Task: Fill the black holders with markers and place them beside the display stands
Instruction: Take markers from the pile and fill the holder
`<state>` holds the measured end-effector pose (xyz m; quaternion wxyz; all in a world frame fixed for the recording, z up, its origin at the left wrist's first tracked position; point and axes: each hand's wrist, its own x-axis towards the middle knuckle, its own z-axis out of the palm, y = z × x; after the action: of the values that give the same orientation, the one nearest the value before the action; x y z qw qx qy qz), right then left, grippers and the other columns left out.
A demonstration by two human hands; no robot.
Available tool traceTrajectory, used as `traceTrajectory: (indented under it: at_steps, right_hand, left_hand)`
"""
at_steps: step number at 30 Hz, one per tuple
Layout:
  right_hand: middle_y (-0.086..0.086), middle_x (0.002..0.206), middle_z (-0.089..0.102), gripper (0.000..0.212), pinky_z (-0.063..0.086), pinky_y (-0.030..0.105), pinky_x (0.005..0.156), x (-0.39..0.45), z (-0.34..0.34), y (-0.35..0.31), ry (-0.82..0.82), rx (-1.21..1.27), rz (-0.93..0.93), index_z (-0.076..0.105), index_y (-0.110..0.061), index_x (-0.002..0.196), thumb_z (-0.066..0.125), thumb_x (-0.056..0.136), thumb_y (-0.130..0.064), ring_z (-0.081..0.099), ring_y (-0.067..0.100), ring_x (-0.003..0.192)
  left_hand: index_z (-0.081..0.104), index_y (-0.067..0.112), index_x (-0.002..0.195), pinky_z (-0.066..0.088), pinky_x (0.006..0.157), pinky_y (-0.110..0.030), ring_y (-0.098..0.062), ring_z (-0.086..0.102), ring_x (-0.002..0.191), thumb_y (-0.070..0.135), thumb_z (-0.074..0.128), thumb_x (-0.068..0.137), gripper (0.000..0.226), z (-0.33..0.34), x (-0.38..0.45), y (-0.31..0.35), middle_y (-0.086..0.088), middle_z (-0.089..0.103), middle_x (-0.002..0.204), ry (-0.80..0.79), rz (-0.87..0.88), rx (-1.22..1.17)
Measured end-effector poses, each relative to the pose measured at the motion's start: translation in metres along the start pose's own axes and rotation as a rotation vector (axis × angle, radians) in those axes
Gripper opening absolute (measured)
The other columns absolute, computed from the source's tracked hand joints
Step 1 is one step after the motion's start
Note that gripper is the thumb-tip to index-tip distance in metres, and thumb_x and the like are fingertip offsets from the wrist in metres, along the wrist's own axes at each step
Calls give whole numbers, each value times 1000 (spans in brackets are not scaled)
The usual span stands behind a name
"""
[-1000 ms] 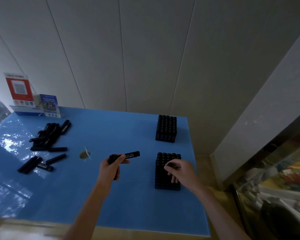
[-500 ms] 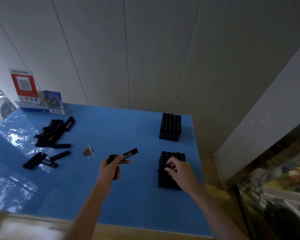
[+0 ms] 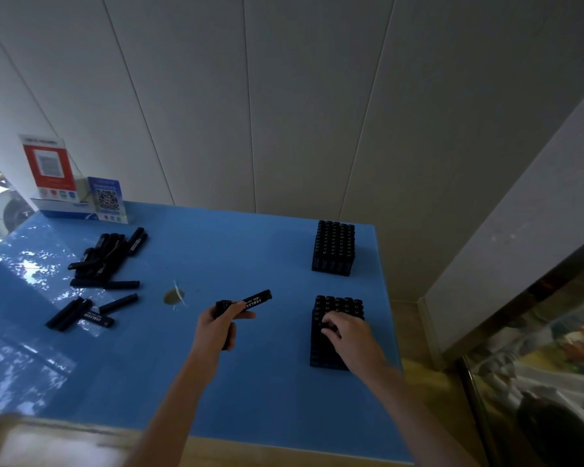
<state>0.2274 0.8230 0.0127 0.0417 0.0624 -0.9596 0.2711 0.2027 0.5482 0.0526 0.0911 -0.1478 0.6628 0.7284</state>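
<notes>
Left hand (image 3: 216, 328): fingers curled round black markers. One marker (image 3: 255, 300) is pinched between thumb and forefinger and juts out beyond the fingertips, up and to the right, white lettering on its barrel facing the camera. A second dark barrel shows below the palm, pointing down; how many are gripped in all cannot be told. The hand hangs above the blue table (image 3: 216, 399), forearm running in from the lower edge, thumb uppermost.

Right hand (image 3: 348, 335): laid on top of the near holder (image 3: 321, 345), a black block packed with upright markers. The fingers (image 3: 329, 326) are bent, tips down among the marker caps near the middle of the block's top. Whether they pinch a marker or only press on the caps cannot be told; the fingertips merge with the dark caps. Wrist is raised, forearm entering from the lower right.

Beyond the right fingertips, well apart towards the wall, stands the far holder (image 3: 333, 247), full of upright markers, touched by neither hand.

Well to the left of the left fingers lies a heap of loose markers (image 3: 105, 257), with a smaller group (image 3: 88, 313) nearer the table edge. Beyond that heap, against the wall, stand two display stands: a red one (image 3: 49, 170) and a blue one (image 3: 107, 198).
</notes>
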Motion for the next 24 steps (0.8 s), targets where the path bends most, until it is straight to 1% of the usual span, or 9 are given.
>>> traceTrajectory:
  at_steps: [2,6,10,13,15,17,19,21,24]
  right_hand:
    - [-6,94,67,7,50,15,72,-1,2,-1,-3,-7,-7,66,-18,101,64,95,-21,61,2,81]
    - [-4,97,66,14,51,19,75,-2,-1,1,-11,-31,-15,70,-16,107,61,97,-21,61,5,83]
    - [-10,94,65,14,44,8,69,-1,-11,-2,3,42,60,72,-20,105,66,93,-23,57,1,75]
    - [-14,89,69,12,55,16,71,1,-22,-11,60,289,182,73,-23,100,73,88,-24,65,2,75]
    - [-7,87,73,14,59,25,73,4,-32,-20,15,553,244,73,-20,100,75,86,-23,70,9,76]
    - [1,92,75,17,60,32,73,5,-43,-29,-72,772,287,72,-18,103,75,87,-21,73,17,79]
    - [6,96,75,18,60,34,73,6,-52,-35,-106,922,321,71,-16,105,73,88,-19,74,24,83]
    - [10,96,76,16,60,33,72,6,-57,-37,-74,1027,357,70,-12,105,71,90,-16,73,29,83]
    - [12,96,76,17,59,30,68,5,-61,-35,-4,1099,401,70,-9,108,69,91,-12,73,29,83]
  left_hand:
    - [64,0,106,29,39,-23,-13,32,37,17,59,98,19,2,0,0,-13,77,94,-11,-1,3]
    - [64,1,107,28,41,-24,-14,32,41,19,61,97,20,8,-2,0,-13,76,96,-51,-14,-12]
    - [65,3,105,30,40,-24,-15,34,45,22,64,96,21,21,-4,3,-15,75,94,-85,-34,-76]
    - [65,2,106,30,40,-24,-14,35,45,21,64,96,21,33,-6,6,-17,74,95,-129,-38,-116]
    - [64,2,105,30,40,-25,-15,34,44,21,63,96,21,43,-9,9,-17,74,98,-180,-35,-107]
    - [64,4,101,29,41,-25,-15,34,43,22,61,97,19,54,-12,10,-16,75,100,-244,-20,-64]
    - [63,5,100,28,42,-26,-15,34,43,24,60,98,19,65,-16,10,-14,75,100,-296,-3,-15]
    - [63,5,100,28,42,-27,-15,34,42,24,60,98,20,74,-17,8,-14,76,98,-315,-2,1]
    - [64,3,104,29,42,-26,-15,36,42,26,62,97,24,81,-16,3,-16,75,95,-326,-23,28]
